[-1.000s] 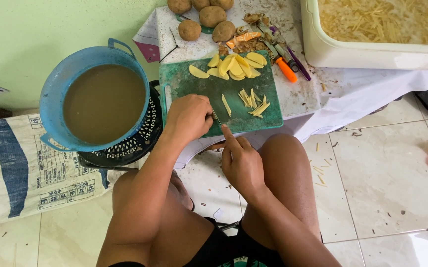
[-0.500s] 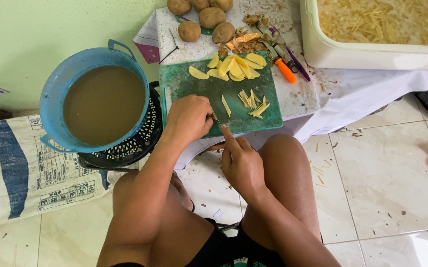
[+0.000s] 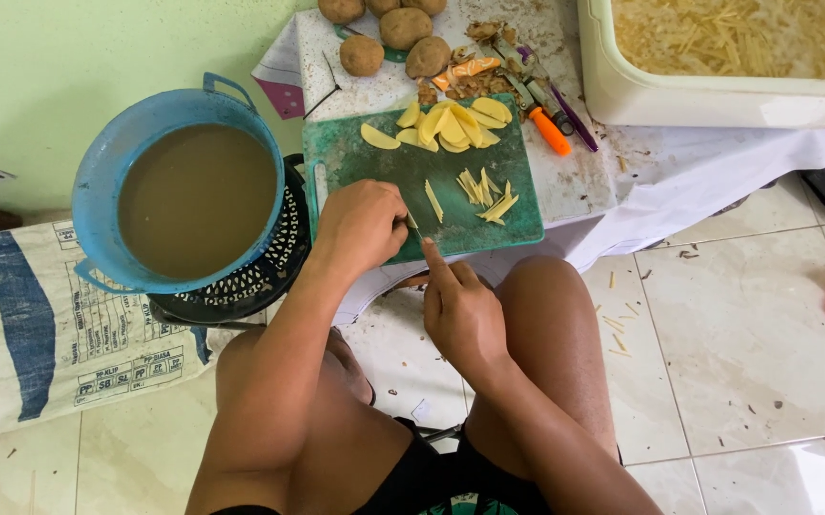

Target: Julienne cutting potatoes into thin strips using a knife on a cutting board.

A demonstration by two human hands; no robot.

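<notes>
My left hand (image 3: 363,224) is curled shut at the cutting board (image 3: 355,162)'s near edge, right hand (image 3: 465,310) just beside it, its fingers (image 3: 429,253) pinching a knife, and the potato sticks (image 3: 484,191) lie further right.

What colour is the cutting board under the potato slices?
Green, the cutting board is worn and scuffed; it shows in the head view.

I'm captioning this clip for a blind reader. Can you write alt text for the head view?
Seen from above, a seated person's left hand and right hand meet at the near edge of a green cutting board bearing potato slices and potato sticks. A blue basin of murky water sits left.
</notes>
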